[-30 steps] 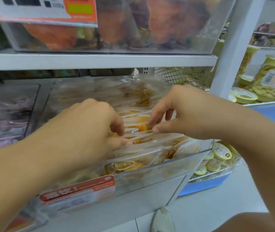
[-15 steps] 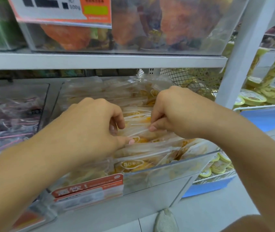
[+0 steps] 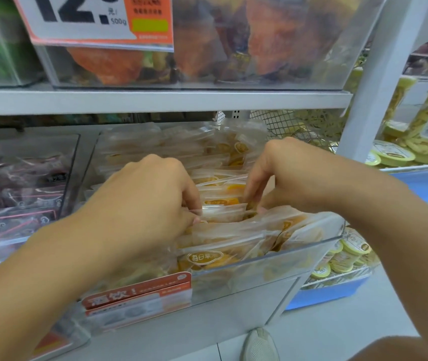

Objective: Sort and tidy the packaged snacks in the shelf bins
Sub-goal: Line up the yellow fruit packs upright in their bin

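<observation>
Both hands work inside a clear acrylic bin (image 3: 299, 259) on the lower shelf, filled with small clear snack packets (image 3: 218, 201) of yellow-orange pieces standing in rows. The left hand (image 3: 142, 201) has its fingers curled into the rows, pinching a packet edge; the right hand (image 3: 283, 178) dips curled fingers between packets, apparently gripping one, though its fingertips are buried. Risks: the slippery film may slide from the pinch, and pressure toward the front wall could tip the overfull front packets over the rim. Hidden: the bin's depth, the packets beneath both hands, and blurred label text on the price tag (image 3: 140, 295).
</observation>
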